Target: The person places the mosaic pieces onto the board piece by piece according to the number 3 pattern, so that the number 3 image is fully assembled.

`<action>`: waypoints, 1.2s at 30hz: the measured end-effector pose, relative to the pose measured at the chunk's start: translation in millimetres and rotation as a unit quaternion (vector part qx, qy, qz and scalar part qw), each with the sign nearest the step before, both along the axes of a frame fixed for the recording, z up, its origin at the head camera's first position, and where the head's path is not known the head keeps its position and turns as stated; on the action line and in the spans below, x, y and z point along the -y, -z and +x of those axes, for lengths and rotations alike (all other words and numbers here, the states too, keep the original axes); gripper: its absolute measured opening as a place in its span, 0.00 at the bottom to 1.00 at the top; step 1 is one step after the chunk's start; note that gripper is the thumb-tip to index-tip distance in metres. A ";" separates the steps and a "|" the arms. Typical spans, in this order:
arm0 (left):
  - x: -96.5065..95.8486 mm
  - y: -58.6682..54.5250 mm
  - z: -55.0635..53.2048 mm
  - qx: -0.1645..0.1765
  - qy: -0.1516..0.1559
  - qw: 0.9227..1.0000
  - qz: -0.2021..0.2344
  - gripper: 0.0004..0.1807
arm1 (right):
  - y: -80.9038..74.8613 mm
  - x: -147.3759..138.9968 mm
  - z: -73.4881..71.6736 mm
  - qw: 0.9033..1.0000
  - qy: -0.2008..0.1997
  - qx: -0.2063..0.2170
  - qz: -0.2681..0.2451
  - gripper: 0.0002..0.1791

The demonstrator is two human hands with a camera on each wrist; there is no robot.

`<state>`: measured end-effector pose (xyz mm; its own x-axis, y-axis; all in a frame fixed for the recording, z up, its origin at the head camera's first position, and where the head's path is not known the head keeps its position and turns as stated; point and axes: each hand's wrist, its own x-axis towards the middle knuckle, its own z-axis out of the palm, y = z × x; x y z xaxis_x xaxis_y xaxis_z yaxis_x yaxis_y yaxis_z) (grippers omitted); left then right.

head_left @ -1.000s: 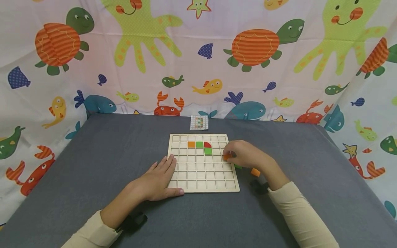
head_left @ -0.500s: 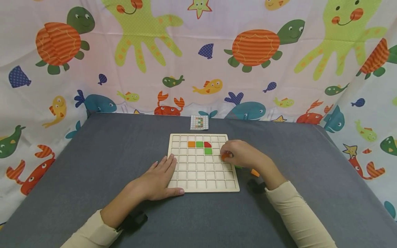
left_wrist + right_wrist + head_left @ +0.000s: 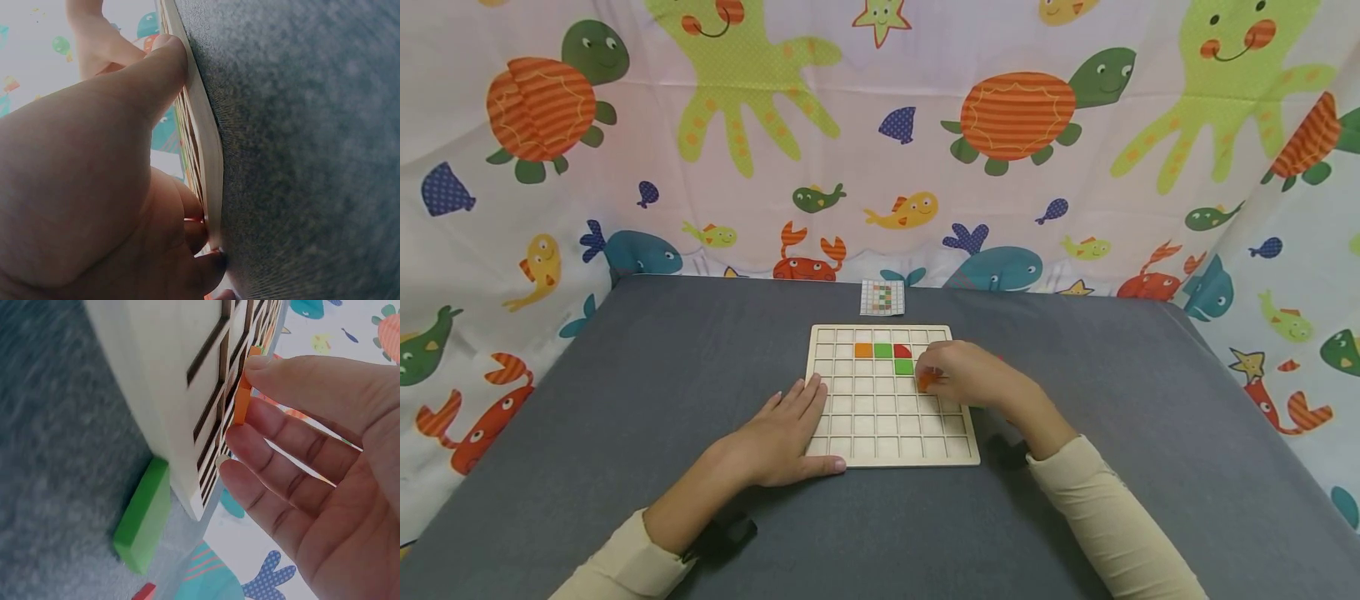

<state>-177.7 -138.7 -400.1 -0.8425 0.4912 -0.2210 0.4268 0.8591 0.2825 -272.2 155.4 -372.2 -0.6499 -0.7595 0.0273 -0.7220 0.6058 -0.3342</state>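
Observation:
A light wooden grid board (image 3: 887,427) lies on the grey cloth in the head view. My left hand (image 3: 771,437) rests on its left edge, fingers straight and thumb at the near corner. Above the board's right part, my right hand (image 3: 973,375) pinches an orange square tile (image 3: 242,403) between thumb and fingers. In the upper rows sit an orange tile (image 3: 863,351), a green tile (image 3: 882,351) and a red tile with a rounded corner (image 3: 902,352). Below the red one is another green tile (image 3: 903,367).
A small card (image 3: 882,297) with a coloured grid pattern lies behind the board. Beside the board's right edge are a loose green tile (image 3: 144,515) and a red piece (image 3: 145,592), both in the right wrist view. A printed curtain (image 3: 880,167) hangs behind the table.
My right hand has moved left over the board with the orange tile. The loose orange piece right of the board is now hidden by my arm. My left hand stays in place.

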 end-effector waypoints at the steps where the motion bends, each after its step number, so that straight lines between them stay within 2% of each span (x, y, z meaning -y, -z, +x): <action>1: -0.2 0.0 0.0 0.000 0.000 1.000 0.000 0.59 | 0.1 1.0 0.1 1.000 -0.001 -0.001 0.000 0.05; 18: 1.0 2.1 -0.4 -0.001 -0.002 1.000 0.004 0.61 | 3.7 20.1 0.9 1.000 -0.018 -0.020 0.001 0.03; 23: 1.6 8.7 -2.9 -0.003 -0.010 1.000 -0.010 0.62 | 5.1 23.5 1.5 0.999 -0.024 -0.028 -0.002 0.03; 28: 1.7 10.7 -3.0 -0.007 -0.012 1.000 -0.015 0.62 | 8.6 25.6 0.6 0.999 -0.029 -0.029 -0.006 0.03; 33: 1.5 10.4 -3.1 -0.006 -0.012 1.000 -0.022 0.62 | 9.0 26.9 0.8 0.999 -0.031 -0.030 -0.007 0.05; 36: 0.7 5.3 -1.7 0.000 -0.008 1.000 -0.013 0.61 | 8.2 27.0 1.8 0.999 -0.023 -0.024 -0.006 0.06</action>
